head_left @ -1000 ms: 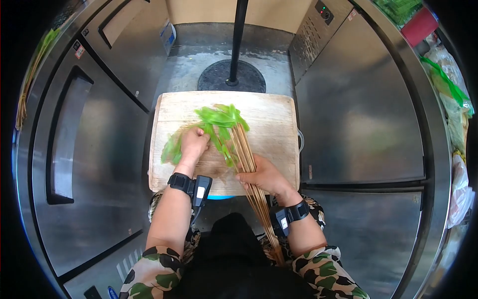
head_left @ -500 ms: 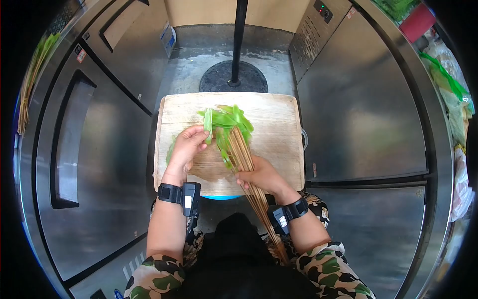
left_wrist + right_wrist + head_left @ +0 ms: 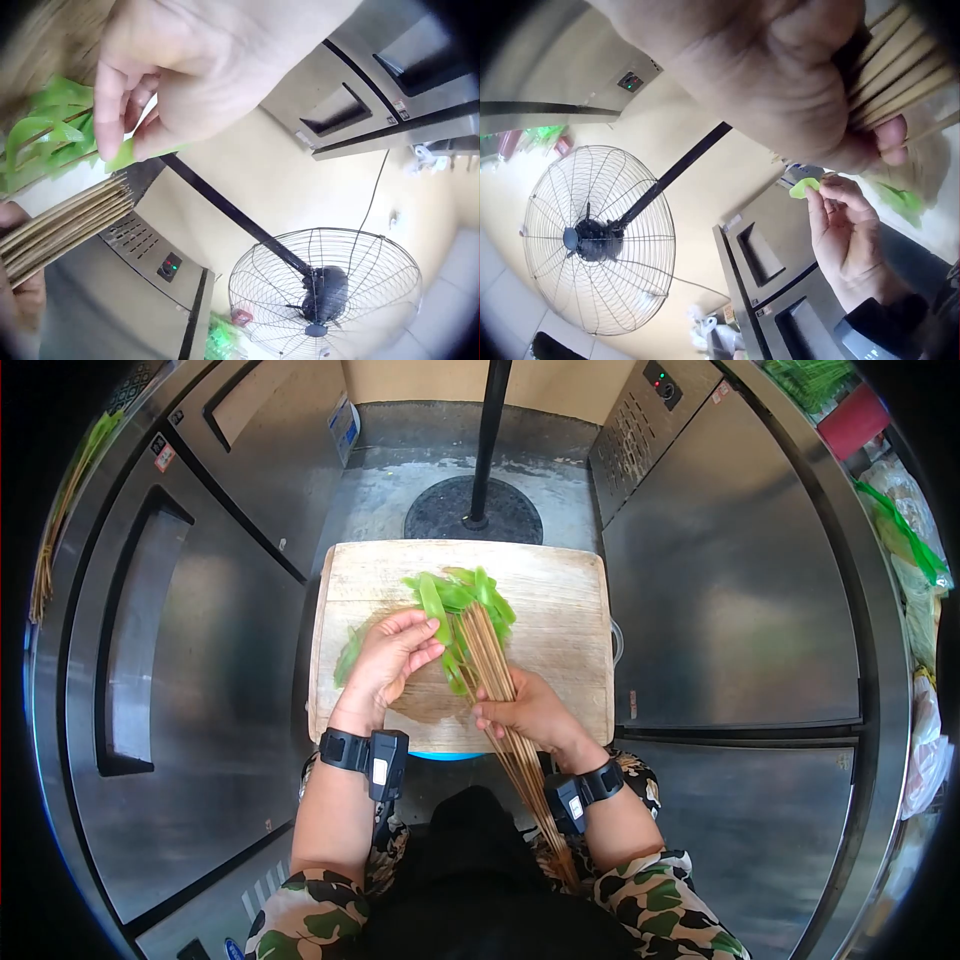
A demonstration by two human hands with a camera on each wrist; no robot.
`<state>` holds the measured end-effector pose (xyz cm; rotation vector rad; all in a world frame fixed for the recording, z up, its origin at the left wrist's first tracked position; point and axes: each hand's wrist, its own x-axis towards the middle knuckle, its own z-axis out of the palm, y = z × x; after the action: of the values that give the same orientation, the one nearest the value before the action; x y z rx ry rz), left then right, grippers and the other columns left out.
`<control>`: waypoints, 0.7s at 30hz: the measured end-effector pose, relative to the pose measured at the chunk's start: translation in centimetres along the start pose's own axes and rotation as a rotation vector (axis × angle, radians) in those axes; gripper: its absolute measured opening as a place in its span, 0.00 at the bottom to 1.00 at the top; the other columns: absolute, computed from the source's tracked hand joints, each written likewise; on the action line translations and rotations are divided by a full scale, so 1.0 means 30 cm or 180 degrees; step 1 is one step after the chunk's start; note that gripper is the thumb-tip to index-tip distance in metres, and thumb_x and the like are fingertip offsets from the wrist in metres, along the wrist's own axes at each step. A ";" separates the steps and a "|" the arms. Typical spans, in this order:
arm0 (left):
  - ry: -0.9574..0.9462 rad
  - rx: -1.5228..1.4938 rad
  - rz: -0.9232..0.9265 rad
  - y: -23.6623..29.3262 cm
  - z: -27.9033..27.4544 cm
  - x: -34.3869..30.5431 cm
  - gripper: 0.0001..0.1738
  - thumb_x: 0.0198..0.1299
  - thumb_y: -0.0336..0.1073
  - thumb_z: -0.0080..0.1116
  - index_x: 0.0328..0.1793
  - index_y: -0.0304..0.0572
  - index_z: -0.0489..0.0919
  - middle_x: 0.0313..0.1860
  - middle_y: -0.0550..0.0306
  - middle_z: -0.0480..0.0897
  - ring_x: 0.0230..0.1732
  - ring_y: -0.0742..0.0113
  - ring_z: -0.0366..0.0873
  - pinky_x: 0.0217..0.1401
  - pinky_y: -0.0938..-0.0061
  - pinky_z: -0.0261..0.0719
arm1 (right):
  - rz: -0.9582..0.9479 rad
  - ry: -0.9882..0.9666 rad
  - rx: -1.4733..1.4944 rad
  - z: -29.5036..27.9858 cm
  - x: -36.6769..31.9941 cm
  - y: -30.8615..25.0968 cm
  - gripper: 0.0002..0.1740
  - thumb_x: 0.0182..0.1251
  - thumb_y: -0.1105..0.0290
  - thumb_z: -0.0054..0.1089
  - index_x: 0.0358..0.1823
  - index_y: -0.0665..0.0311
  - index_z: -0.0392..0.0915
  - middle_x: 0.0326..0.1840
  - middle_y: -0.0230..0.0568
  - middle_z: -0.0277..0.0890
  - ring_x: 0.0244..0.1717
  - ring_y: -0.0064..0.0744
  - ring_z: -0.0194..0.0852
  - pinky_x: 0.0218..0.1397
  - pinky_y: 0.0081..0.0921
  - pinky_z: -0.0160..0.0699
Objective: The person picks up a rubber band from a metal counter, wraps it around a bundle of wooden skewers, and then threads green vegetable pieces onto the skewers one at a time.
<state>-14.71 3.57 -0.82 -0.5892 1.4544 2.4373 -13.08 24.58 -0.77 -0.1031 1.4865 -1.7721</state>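
My left hand (image 3: 392,655) pinches a long, thin, translucent green vegetable slice (image 3: 432,598) between thumb and fingertips, just left of the skewer tips. In the right wrist view the same slice (image 3: 804,187) shows pale green at those fingertips. A thick bundle of bamboo skewers (image 3: 486,650) lies in the grip of my right hand (image 3: 535,712), slanting down toward my lap. Folded green slices (image 3: 485,595) cluster beyond the bundle's upper end, some threaded on skewers, as the left wrist view shows. More loose slices (image 3: 350,658) lie on the wooden cutting board (image 3: 555,620), partly behind the left hand.
Steel refrigerator cabinets (image 3: 730,590) stand on both sides. Beyond the board, a black round stand base (image 3: 440,510) sits on the floor, its pole rising to a caged fan (image 3: 324,292). Bags (image 3: 905,550) lie on the right counter, more skewers (image 3: 60,525) on the left one.
The left hand has come up from low over the board with a green slice, then moved slightly right toward the skewers. My right hand keeps its grip on the bundle, nearly still.
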 end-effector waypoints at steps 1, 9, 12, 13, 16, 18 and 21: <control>0.0011 -0.0002 0.0031 0.001 0.003 -0.002 0.10 0.59 0.28 0.56 0.47 0.38 0.74 0.34 0.62 0.77 0.31 0.77 0.76 0.38 0.85 0.81 | -0.0016 0.0006 -0.0002 0.001 -0.001 -0.002 0.09 0.58 0.79 0.59 0.38 0.64 0.69 0.28 0.35 0.74 0.27 0.20 0.75 0.24 0.14 0.71; 0.0172 0.0119 0.0534 -0.001 0.022 -0.024 0.14 0.59 0.26 0.53 0.53 0.39 0.73 0.29 0.62 0.77 0.29 0.80 0.75 0.33 0.87 0.80 | -0.0016 -0.0120 0.0039 0.000 -0.005 -0.007 0.08 0.58 0.79 0.59 0.37 0.62 0.70 0.27 0.34 0.74 0.26 0.19 0.75 0.24 0.13 0.70; 0.0020 0.0198 0.0423 -0.005 0.006 -0.012 0.12 0.59 0.27 0.54 0.49 0.39 0.76 0.30 0.63 0.78 0.27 0.81 0.74 0.32 0.88 0.79 | -0.0004 -0.0150 0.0067 0.002 -0.003 -0.005 0.08 0.58 0.79 0.59 0.37 0.62 0.70 0.26 0.34 0.74 0.26 0.19 0.74 0.24 0.14 0.70; 0.0072 0.0191 0.0365 -0.005 0.012 -0.013 0.10 0.59 0.28 0.55 0.48 0.39 0.77 0.30 0.63 0.78 0.27 0.81 0.74 0.32 0.89 0.79 | -0.0004 -0.0143 0.0066 0.006 -0.007 -0.009 0.08 0.58 0.79 0.58 0.37 0.63 0.69 0.26 0.34 0.74 0.25 0.19 0.73 0.24 0.14 0.69; 0.0143 0.0178 0.0204 -0.003 0.021 -0.017 0.08 0.59 0.29 0.57 0.44 0.39 0.79 0.32 0.62 0.79 0.27 0.81 0.74 0.31 0.90 0.78 | -0.0007 -0.0196 0.0082 0.007 -0.013 -0.015 0.08 0.57 0.80 0.58 0.36 0.63 0.70 0.25 0.34 0.74 0.24 0.19 0.72 0.24 0.15 0.69; 0.0079 0.0175 0.0126 -0.004 0.016 -0.016 0.07 0.59 0.30 0.58 0.43 0.39 0.80 0.33 0.62 0.80 0.27 0.82 0.75 0.30 0.90 0.78 | 0.0014 -0.0226 0.0104 0.007 -0.017 -0.022 0.08 0.57 0.80 0.58 0.36 0.63 0.70 0.25 0.34 0.74 0.24 0.19 0.72 0.24 0.15 0.69; -0.0118 0.0232 -0.0037 0.004 0.012 -0.020 0.08 0.59 0.31 0.58 0.43 0.38 0.80 0.32 0.62 0.80 0.27 0.82 0.75 0.31 0.90 0.77 | 0.0046 -0.0218 0.0143 0.010 -0.027 -0.035 0.08 0.57 0.80 0.58 0.36 0.63 0.70 0.25 0.33 0.74 0.24 0.19 0.72 0.23 0.14 0.69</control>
<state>-14.30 3.84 -0.29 -0.5326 1.5135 2.3624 -12.92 24.83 0.55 -0.1285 1.3948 -1.7721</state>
